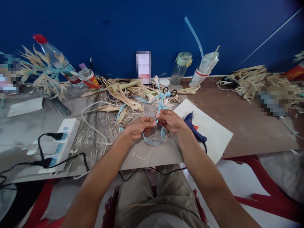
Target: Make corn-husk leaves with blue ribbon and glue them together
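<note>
My right hand [169,120] pinches a stem wrapped in light blue tape, with pale dried corn husk petals [165,103] on its upper part. Touching it from the left, my left hand [142,126] has its fingertips closed on the blue tape [152,142] at the stem. The tape hangs in a loop below both hands, and a thin wire end shows inside the loop. Behind the petals lie scissors with black handles [174,92]. To the right of my right hand, a blue glue gun [193,126] rests on a white sheet [213,129].
Corn husks [125,95] and thin wires [91,133] litter the table. A power strip [62,144] with black plugs lies at left. Along the blue wall stand a phone [143,66], a green-lidded bottle [180,69], a paper cup [198,77] and a red-capped bottle [53,53].
</note>
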